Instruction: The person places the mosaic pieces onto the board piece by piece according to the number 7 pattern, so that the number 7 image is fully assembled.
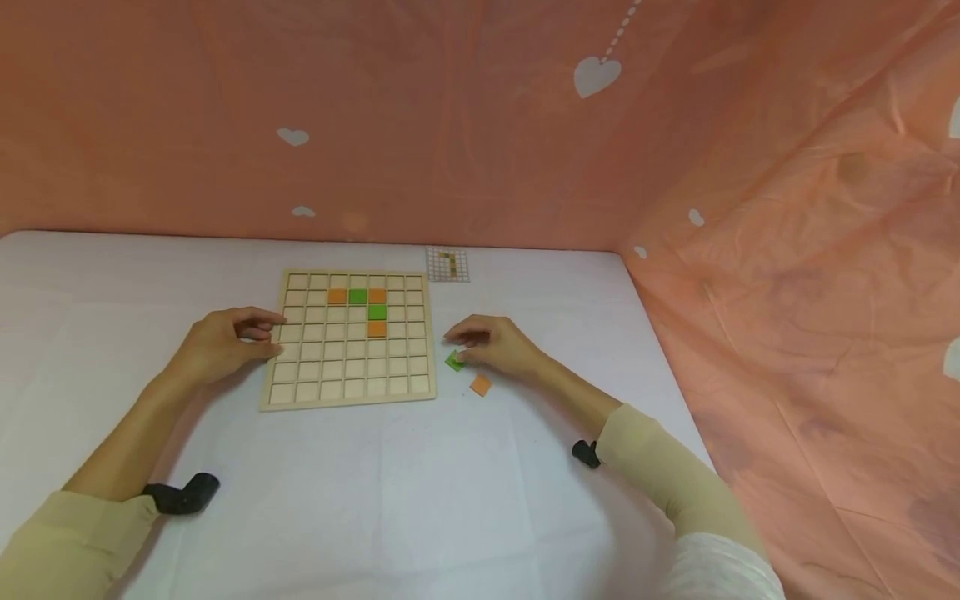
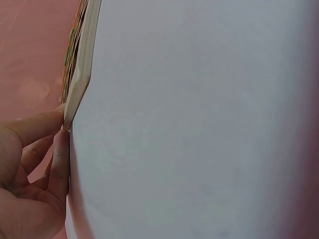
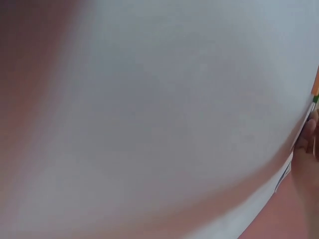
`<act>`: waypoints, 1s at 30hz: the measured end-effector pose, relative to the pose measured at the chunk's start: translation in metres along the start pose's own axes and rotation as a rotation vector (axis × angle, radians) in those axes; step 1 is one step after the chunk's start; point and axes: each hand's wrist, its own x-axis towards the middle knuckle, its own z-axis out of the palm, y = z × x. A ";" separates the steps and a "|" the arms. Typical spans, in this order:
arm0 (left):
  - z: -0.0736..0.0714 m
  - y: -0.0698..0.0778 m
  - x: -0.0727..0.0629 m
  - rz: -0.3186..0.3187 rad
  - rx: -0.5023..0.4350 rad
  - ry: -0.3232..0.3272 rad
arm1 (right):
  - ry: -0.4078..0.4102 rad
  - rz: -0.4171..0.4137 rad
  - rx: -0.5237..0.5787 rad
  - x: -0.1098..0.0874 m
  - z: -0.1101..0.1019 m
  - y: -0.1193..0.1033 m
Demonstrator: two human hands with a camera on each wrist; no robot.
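A pale wooden grid board (image 1: 335, 350) lies flat on the white cloth, with orange and green square tiles in an angled row near its top. My left hand (image 1: 225, 342) touches the board's left edge, thumb and index finger apart along it; the left wrist view shows the fingertips (image 2: 61, 135) right at the rim. Right of the board, my right hand (image 1: 498, 346) has its thumb on a loose green tile (image 1: 452, 362), the index finger held away from it. An orange tile (image 1: 481, 385) lies just below that hand. In the right wrist view, only part of the hand (image 3: 305, 154) shows.
A small card (image 1: 447, 265) printed with a grid and a similar angled pattern lies beyond the board's top right corner. White cloth (image 1: 420, 492) covers the table. A pinkish-orange curtain (image 1: 450, 125) with white hearts hangs behind and at the right.
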 end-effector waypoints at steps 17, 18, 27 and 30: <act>0.001 0.000 0.000 0.006 0.007 0.014 | -0.144 -0.064 -0.068 -0.003 -0.005 0.011; 0.001 0.000 0.000 0.002 0.007 0.011 | -0.147 -0.065 -0.075 -0.003 -0.005 0.011; 0.001 -0.002 0.001 -0.004 -0.001 0.002 | -0.096 -0.092 -0.129 -0.003 -0.002 0.011; 0.001 -0.001 0.001 -0.005 0.000 -0.001 | -0.065 -0.099 -0.144 -0.004 -0.001 0.010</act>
